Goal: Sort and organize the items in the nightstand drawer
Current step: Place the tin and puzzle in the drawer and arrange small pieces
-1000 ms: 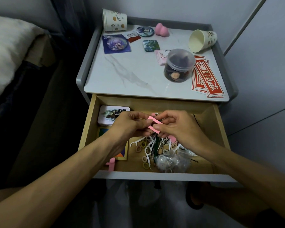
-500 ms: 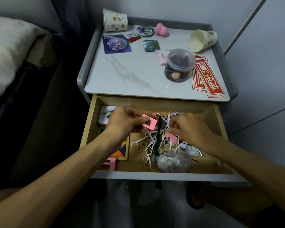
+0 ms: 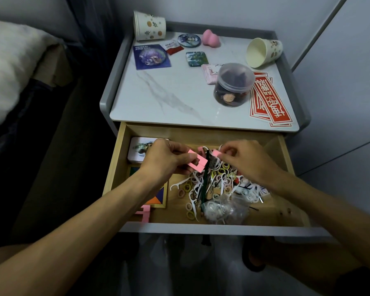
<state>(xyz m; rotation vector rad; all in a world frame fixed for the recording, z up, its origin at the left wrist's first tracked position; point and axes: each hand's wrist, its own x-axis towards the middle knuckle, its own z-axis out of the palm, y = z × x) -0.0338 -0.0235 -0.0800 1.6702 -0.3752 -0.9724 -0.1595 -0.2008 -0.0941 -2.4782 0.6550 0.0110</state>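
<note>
Nightstand drawer (image 3: 113, 167) stands pulled wide open under the marble tabletop (image 3: 158, 99), and both hands are in over its back half. The left hand (image 3: 167, 162), fingers curled, grips a pink frame-shaped piece (image 3: 198, 163) by its left end, and the piece juts out to the right above the heap. The right hand (image 3: 250, 162) is just beside it, thumb and forefinger pinching a small pink piece (image 3: 215, 153). The two pink pieces are near but apart, with a dark stick (image 3: 205, 184) lying between them.

Down in the drawer, the middle is a tangle of white floss picks (image 3: 175, 185) and small hair ties (image 3: 188, 185). A clear plastic bag (image 3: 224, 210) of more white bits sits towards the front. A white picture tin (image 3: 137, 150) lies in the back-left corner, partly under the left hand. A tangram puzzle (image 3: 158, 198) sits in front of it beneath the wrist. More pink pieces (image 3: 144, 213) are at the front left.

Up on the tabletop, a clear lidded jar (image 3: 233, 86) holds dark contents, with red stickers (image 3: 269, 103) beside it. One paper cup (image 3: 263, 52) lies tipped on its side, and another cup (image 3: 149, 25) stands upside down at the back left.
</note>
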